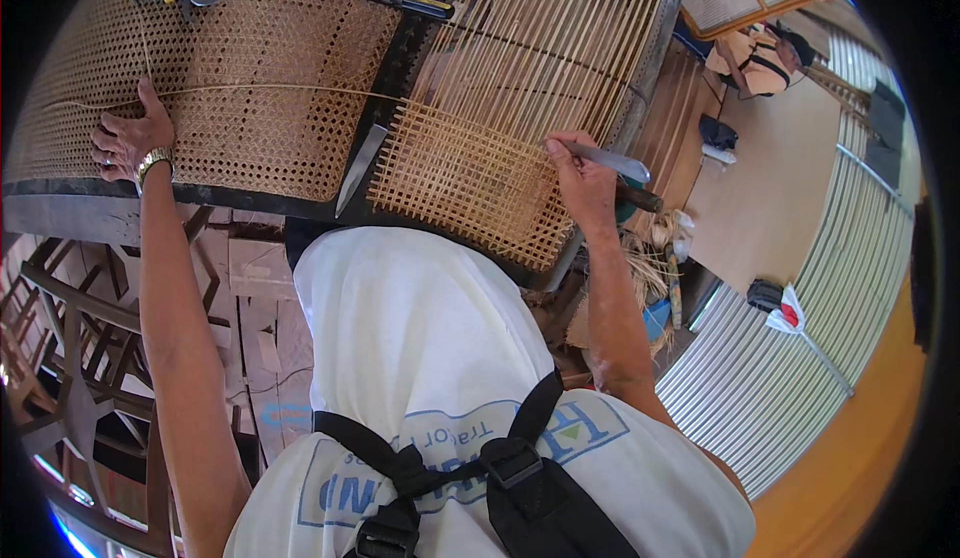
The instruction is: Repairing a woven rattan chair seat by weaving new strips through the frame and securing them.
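Ahead of the white-shirted torso (400,308), see half-woven tan cane mesh (470,173). Grasping a flat silver metal tool (628,164) in the right hand (588,188) beside the mesh; resting the left hand (132,143), spread and unclasped, on brown woven webbing (270,138) (presumably bracing). Find pointed silver blade (360,170) on black divider (403,58), apparently parked within reach; yellow-and-black screwdriver (415,5) partly overlapping bare pale strands (530,38), in the way.

Flat metal tool (618,162) in right hand (586,184)
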A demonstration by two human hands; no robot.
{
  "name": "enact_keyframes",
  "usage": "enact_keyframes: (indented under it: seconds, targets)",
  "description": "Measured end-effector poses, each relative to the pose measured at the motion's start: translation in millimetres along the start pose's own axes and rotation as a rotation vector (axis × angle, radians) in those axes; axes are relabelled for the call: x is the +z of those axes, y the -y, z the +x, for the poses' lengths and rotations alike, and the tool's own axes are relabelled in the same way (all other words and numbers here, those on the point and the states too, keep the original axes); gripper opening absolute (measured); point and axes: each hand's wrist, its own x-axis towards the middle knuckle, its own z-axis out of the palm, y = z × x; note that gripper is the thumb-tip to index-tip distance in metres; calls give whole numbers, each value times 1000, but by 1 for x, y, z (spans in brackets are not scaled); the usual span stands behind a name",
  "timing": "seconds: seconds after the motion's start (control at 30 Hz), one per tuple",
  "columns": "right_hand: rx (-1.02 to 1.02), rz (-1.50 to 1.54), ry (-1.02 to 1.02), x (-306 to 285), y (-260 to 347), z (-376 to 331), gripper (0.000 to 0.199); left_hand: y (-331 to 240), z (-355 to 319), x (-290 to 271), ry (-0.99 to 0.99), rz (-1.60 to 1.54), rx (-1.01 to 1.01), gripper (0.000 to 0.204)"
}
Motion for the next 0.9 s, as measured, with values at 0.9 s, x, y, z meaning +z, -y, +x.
enact_keyframes:
  seconds: [0.9]
  targets:
    - [349,594,166,49,71,-71,13,-84,-154,-184,1020,-942,827,58]
